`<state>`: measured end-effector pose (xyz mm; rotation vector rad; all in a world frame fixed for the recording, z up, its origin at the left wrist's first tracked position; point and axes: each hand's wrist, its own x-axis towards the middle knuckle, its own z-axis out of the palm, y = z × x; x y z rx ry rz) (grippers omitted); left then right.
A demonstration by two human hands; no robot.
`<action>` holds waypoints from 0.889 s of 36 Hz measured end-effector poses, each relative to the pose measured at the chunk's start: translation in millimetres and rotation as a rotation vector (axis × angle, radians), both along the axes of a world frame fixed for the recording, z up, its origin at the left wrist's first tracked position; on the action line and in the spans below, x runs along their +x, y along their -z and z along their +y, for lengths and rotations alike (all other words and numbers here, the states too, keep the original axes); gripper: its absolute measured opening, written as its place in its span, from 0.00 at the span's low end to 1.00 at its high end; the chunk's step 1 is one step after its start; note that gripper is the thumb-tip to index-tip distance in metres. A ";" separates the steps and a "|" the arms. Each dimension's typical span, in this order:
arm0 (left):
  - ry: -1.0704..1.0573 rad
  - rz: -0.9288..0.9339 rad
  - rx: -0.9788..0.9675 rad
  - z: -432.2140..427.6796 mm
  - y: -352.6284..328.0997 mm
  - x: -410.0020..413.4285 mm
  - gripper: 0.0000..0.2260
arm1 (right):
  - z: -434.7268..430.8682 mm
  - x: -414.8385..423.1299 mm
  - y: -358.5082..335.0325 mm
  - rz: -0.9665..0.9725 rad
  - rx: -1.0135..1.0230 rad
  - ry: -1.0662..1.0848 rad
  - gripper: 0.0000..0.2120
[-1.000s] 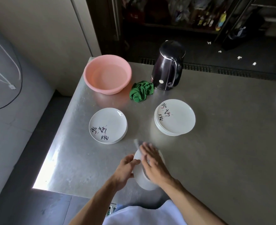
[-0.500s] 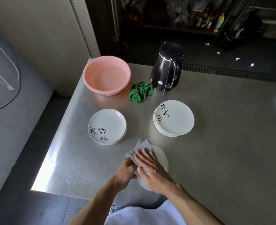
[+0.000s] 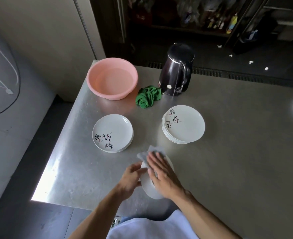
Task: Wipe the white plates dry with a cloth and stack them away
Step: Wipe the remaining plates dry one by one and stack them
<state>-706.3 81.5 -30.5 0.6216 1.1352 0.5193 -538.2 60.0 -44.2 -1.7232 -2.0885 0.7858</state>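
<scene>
landmark: we place everything by the black kettle (image 3: 176, 69), which stands upright at the far side of the steel table (image 3: 237, 152).
white plate (image 3: 148, 188): we see it held tilted above the table, well in front of the kettle and a little to its left.
left hand (image 3: 131, 178): its fingers curl round the plate's left rim and grip it.
right hand (image 3: 161, 173): its fingers lie straight and flat, pressing a cloth against the plate's face.
grey cloth (image 3: 152, 151): its crumpled end sticks out past the right fingertips, on the kettle side.
left stack (image 3: 113, 132): a low pile of white plates with black brush lettering, in front of the kettle and well to its left.
right stack (image 3: 183, 124): a taller pile of the same plates, straight in front of the kettle.
green cloth (image 3: 148, 95): bunched up just beside the kettle's base, on its left.
pink basin (image 3: 112, 78): we find it left of the kettle, beyond the green cloth.
</scene>
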 end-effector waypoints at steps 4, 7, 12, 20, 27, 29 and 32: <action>-0.009 -0.003 -0.028 -0.4 -0.5 -2.7 0.17 | 12.2 10.4 0.3 -0.161 -0.277 0.398 0.25; -0.014 -0.005 -0.029 -1.4 0.4 -0.2 0.13 | 6.2 0.9 -5.3 -0.026 -0.201 0.350 0.25; 0.015 -0.031 0.025 -6.6 5.5 0.8 0.09 | -10.2 -5.7 -6.3 0.014 -0.027 -0.155 0.24; -0.226 -0.051 -0.114 -10.3 13.5 7.8 0.06 | 11.1 9.4 -2.6 -0.011 -0.307 0.396 0.25; 0.004 -0.084 -0.087 0.6 0.4 5.5 0.13 | 8.1 -13.3 -10.6 0.091 -0.041 0.043 0.21; 0.012 -0.085 -0.082 1.0 -0.1 3.9 0.11 | 4.3 -13.7 -6.5 0.083 -0.045 -0.066 0.22; 0.007 -0.067 -0.086 1.5 0.9 -0.3 0.13 | 2.9 -0.5 6.3 -0.006 -0.092 0.069 0.23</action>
